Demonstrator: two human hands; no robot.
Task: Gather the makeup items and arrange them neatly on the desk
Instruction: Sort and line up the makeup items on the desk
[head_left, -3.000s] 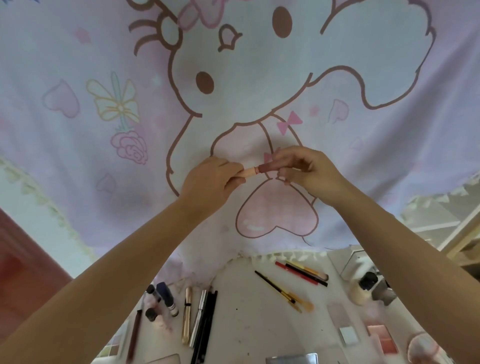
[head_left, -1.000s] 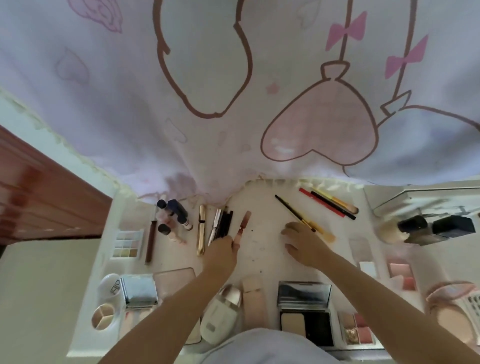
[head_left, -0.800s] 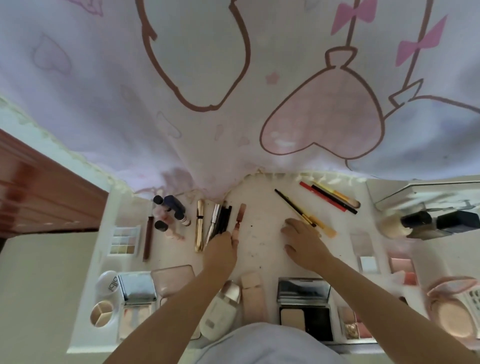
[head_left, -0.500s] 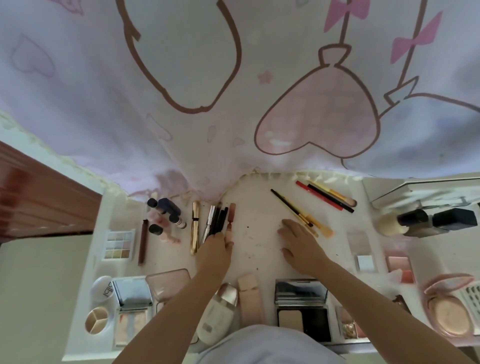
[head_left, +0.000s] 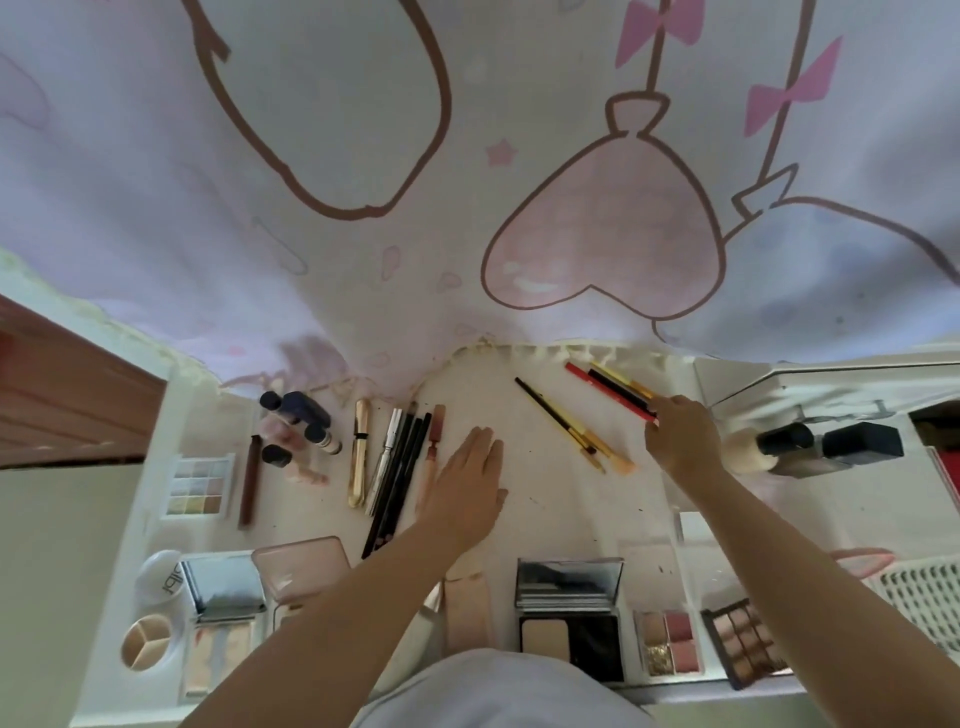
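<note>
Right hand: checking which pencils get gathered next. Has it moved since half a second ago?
Yes. The right hand has gone from beside the yellow-handled brushes to the red and black pencils, farther along the desk.

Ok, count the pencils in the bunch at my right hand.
3, side by side at the desk's far edge: red pencil nearest, black pencil in the middle, yellow pencil farthest. The right hand covers their ends, so another may be hidden.
</note>
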